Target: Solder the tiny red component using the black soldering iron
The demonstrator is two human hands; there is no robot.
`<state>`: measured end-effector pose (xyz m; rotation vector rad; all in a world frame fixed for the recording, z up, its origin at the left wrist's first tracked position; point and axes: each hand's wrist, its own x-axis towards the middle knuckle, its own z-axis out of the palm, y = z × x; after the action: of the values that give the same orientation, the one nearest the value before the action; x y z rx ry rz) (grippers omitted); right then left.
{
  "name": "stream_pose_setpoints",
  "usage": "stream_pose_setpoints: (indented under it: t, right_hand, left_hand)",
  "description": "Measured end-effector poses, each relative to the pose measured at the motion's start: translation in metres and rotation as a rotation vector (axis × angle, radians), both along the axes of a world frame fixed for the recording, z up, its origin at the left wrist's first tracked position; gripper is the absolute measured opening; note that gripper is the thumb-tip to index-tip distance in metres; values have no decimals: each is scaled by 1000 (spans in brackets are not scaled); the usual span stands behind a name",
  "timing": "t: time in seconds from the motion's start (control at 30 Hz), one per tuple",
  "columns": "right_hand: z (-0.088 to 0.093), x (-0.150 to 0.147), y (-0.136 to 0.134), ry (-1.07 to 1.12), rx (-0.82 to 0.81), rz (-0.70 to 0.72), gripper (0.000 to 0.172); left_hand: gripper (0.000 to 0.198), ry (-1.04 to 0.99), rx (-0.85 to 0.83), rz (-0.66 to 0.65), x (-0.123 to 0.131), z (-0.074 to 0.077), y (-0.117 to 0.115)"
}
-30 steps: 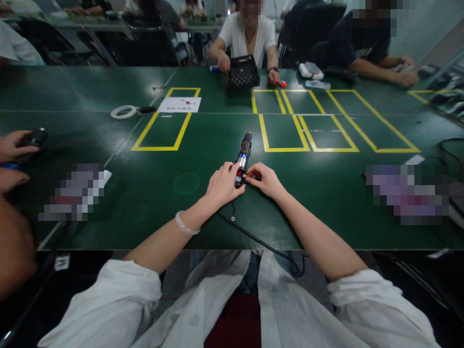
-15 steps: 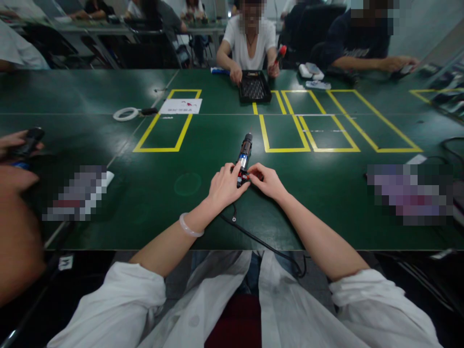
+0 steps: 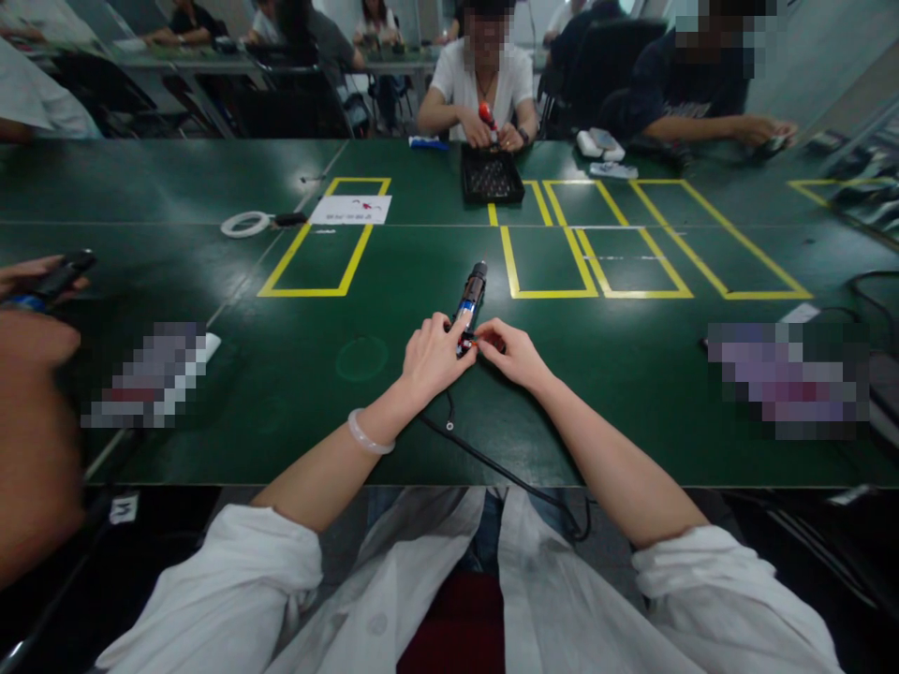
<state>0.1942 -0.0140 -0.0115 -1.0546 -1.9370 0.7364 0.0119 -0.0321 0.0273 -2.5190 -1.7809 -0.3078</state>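
A slim black cylindrical power tool (image 3: pixel 472 288) with a blue-and-silver band lies on the green table, its narrow tip pointing away from me. My left hand (image 3: pixel 436 356) is closed over its rear part and steadies it against the table. Small red and pale parts show at the tool's near end, between my hands. There my right hand (image 3: pixel 515 354) pinches with thumb and forefinger; what it grips is too small to make out. A black cable (image 3: pixel 484 459) runs from below my left hand over the table edge, and a short lead with a ring terminal (image 3: pixel 450 426) lies beside it.
Yellow tape outlines (image 3: pixel 552 293) mark the table ahead. A black tray (image 3: pixel 492 178) stands before a co-worker who holds a red-handled tool (image 3: pixel 486 114). A white paper (image 3: pixel 349 210) and a white cable coil (image 3: pixel 245 224) lie left. At far left, another person's hand holds a black tool (image 3: pixel 60 278).
My hands have shifted only slightly at the tool's near end. Across the table, the co-worker has brought the red-handled tool over to the other hand, above the tray.
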Motion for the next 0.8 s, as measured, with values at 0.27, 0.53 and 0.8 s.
stream_pose_setpoints:
  t: [0.27,0.53,0.8]
  right_hand:
    - [-5,4,7,28,-30,-52,15]
    - [-6,5,7,-5,-26,-69,13]
    - [-4,6,7,-23,-22,-64,12]
  left_hand:
    - [60,51,40,4,-18,-1,12]
    - [60,55,5,196,-78,2,41]
    - [64,-44,-14,479,-174,2,64]
